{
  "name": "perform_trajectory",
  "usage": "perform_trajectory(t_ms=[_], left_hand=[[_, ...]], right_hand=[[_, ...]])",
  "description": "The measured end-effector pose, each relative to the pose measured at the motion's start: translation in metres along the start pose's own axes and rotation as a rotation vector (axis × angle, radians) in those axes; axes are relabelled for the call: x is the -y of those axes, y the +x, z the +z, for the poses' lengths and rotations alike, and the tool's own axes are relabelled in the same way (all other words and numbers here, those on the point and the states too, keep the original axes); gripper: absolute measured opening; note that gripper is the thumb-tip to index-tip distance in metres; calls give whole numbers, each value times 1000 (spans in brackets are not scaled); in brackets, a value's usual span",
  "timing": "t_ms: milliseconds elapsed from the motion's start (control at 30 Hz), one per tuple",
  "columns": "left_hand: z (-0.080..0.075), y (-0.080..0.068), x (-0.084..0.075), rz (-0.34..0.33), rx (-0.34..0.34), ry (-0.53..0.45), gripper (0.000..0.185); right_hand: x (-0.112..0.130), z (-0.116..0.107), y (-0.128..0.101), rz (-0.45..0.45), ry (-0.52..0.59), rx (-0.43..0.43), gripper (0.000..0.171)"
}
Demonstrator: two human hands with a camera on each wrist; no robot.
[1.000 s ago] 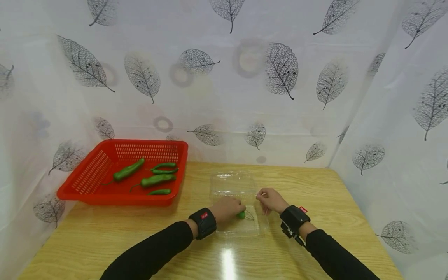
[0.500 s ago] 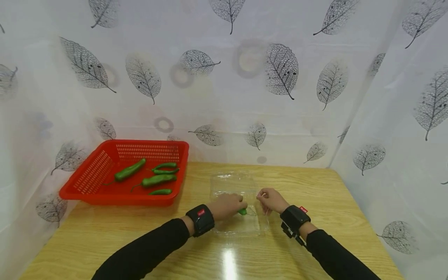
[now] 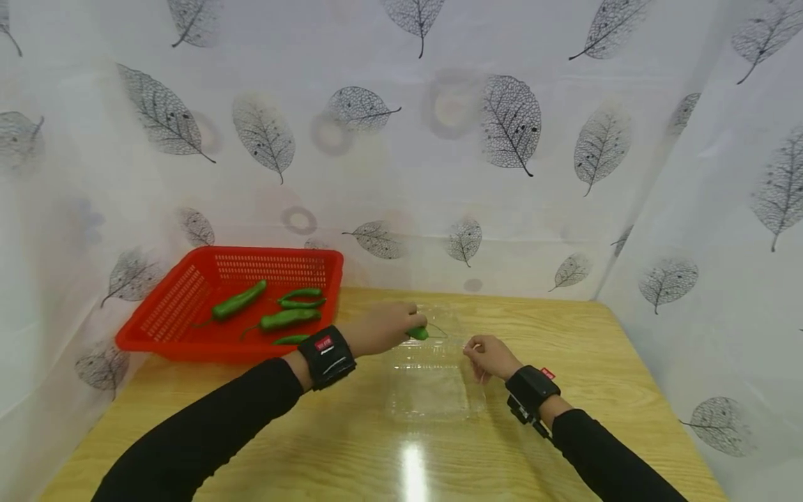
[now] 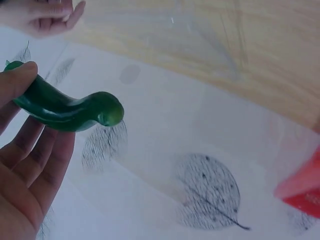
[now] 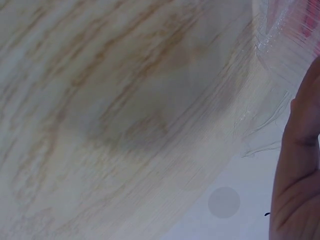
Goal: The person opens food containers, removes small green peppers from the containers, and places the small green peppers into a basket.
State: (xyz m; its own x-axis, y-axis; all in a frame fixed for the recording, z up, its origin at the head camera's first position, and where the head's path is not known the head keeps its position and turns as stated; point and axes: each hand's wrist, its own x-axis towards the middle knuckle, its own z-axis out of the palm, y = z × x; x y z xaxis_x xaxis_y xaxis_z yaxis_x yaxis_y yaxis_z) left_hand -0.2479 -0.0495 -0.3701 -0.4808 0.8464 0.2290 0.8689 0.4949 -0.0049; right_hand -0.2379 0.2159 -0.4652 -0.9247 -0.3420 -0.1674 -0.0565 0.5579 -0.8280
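Pepper (image 3: 417, 333) now sits pinched in the left hand (image 3: 379, 328), lifted from the near half of the clear box (image 3: 433, 390) to above its far half. Right hand (image 3: 492, 357), seemingly curled, stays at the box's right edge. Wooden table (image 3: 564, 335), red basket (image 3: 169, 314) far left, leaf-print curtain (image 3: 502, 174) around.

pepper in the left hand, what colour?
Dark glossy green. The pepper held by the left hand shows best in the left wrist view.
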Motion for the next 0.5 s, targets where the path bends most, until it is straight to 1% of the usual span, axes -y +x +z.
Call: perform_trajectory(t_ms=[67,133,267,400,433,500], left_hand=[[-13,-5,9,-66,36,-65,17],[-24,-10,18,-141,59,-86,20],[-44,-26,41,-263,72,-48,28],[-61,-47,67,-360,59,-56,28],[-64,-52,74,-394,63,-60,29],[-69,-65,90,-439,64,-78,30]], right_hand=[[0,-1,-1,-1,-2,2,25],[0,-1,-1,2,-2,3,24],[-1,-1,-1,4,0,3,24],[-1,-1,0,2,2,4,25],[0,-1,0,0,2,5,25],[0,-1,0,2,1,6,25]])
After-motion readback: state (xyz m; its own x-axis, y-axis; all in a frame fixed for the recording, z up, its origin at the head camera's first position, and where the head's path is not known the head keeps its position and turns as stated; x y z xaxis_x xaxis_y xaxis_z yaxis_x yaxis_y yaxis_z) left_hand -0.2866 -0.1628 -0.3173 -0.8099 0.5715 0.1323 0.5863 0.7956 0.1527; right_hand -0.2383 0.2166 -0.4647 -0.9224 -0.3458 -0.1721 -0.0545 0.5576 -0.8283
